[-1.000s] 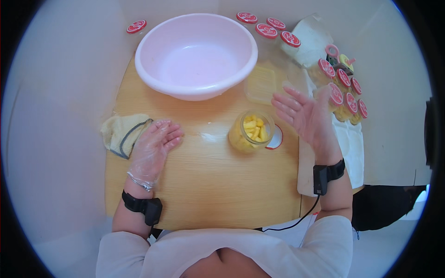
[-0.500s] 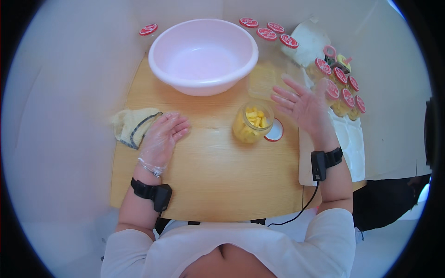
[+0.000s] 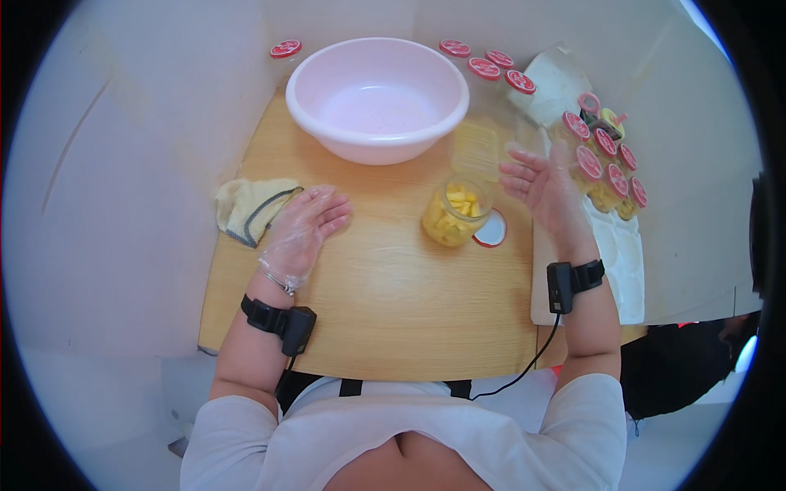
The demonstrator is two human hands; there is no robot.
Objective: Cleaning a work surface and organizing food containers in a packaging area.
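An uncapped glass jar (image 3: 446, 228) packed with yellow fruit-like chunks stands on the wooden table. Just right of it lies a red-rimmed lid (image 3: 492, 229), its white inside up. My right hand (image 3: 542, 195), in a clear plastic glove, hovers to the right of the jar with fingers stretched and slightly bent, holding nothing. On the left, my gloved left hand (image 3: 301, 233) is also empty, its fingers extended at or over the table beside a folded cream cloth (image 3: 237, 206) with a dark striped edge. Whether that hand touches the cloth I cannot tell.
A large pale pink basin (image 3: 372, 150) stands at the back. Behind it are jars with red lids (image 3: 484, 68). More red-lidded jars (image 3: 589, 162) line the right side, by a white molded tray (image 3: 620, 266). A transparent yellowish container (image 3: 476, 147) sits behind the open jar.
The whole view has shifted a little, so the table things appear farther right. My right hand's fingers have drawn closer together and bent slightly. The jar and lid keep their places.
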